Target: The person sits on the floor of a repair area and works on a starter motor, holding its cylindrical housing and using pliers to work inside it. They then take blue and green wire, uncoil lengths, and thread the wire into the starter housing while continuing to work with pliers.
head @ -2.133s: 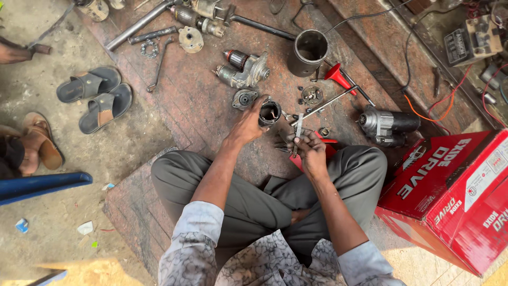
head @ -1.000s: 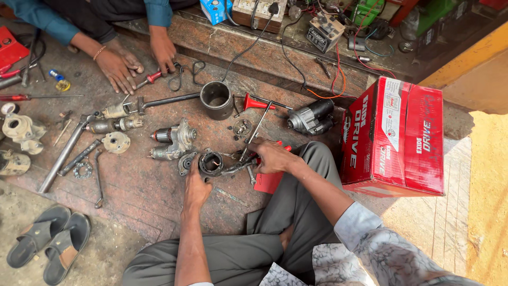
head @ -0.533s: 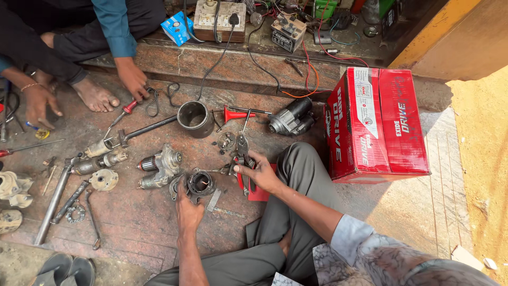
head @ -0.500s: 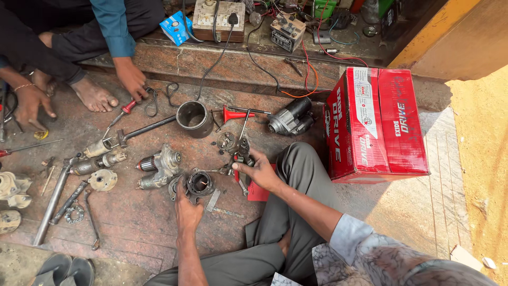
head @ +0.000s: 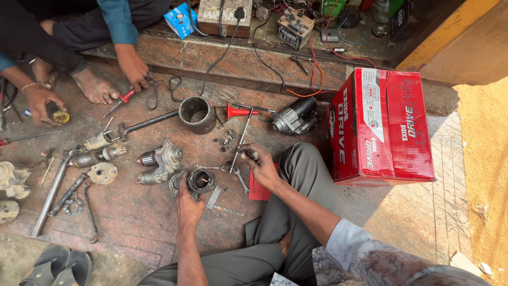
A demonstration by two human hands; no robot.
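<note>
Down on the reddish floor (head: 132,222), the person's left hand (head: 189,204) rested on a round metal housing (head: 201,180), with its fingers curled on the near rim. The right hand (head: 263,167) was mostly closed around a small metal part (head: 253,155), just beside a long thin rod (head: 241,140) that leaned across the way. A wrench (head: 241,180) lay between the two hands. A starter motor piece (head: 161,160) sat just left of the housing. Farther back stood a dark metal cup (head: 196,113), a red-handled tool (head: 236,111) and another motor (head: 295,116). A big red box (head: 381,126) stood to the right. Another person's hand (head: 132,69) held a red tool by a black cord (head: 161,90).
</note>
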